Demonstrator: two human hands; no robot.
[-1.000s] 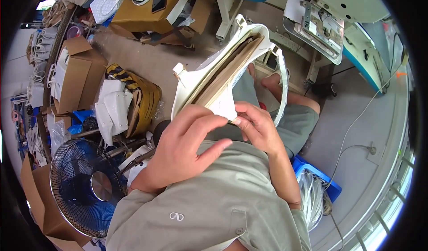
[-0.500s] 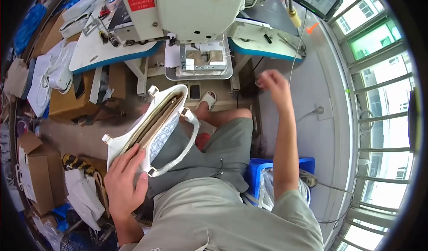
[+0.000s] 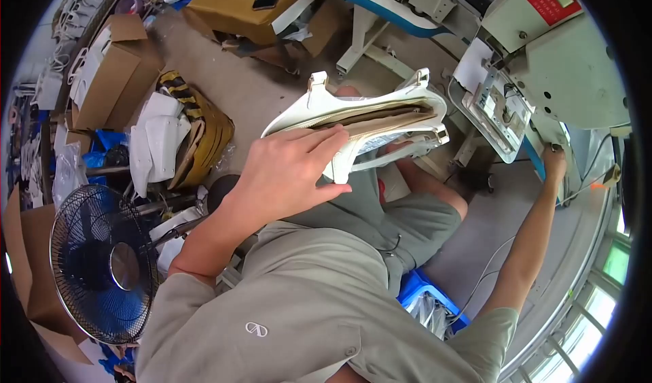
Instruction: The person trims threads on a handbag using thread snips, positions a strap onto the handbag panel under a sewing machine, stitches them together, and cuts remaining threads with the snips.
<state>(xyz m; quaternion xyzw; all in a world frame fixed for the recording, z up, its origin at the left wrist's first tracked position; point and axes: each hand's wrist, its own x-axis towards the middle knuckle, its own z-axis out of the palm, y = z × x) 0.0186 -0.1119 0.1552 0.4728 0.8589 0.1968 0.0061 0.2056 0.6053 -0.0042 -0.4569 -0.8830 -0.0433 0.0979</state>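
A white handbag [image 3: 353, 108] with a zipped top lies over my lap, its mouth parted and a tan lining showing inside. My left hand [image 3: 292, 169] grips the near rim, fingers over the opening and thumb along the outer side. One white strap hangs on the bag's near side. Far to the right, my right hand [image 3: 555, 164] is stretched out to the table edge beside the sewing or pressing machine [image 3: 570, 77]. Its fingers look curled, with a small dark spot at them; what they hold, if anything, I cannot make out.
A metal plate fixture [image 3: 499, 104] juts from the machine. On the left stand a black fan [image 3: 102, 264], an open carton [image 3: 112, 77] and a yellow-black bag [image 3: 204, 135] with white pieces. A blue bin [image 3: 421, 288] sits by my right side.
My view has turned left and down, bringing the fan into sight. My right hand has gone from mid-air to the table edge by the machine. The left hand still holds the handbag.
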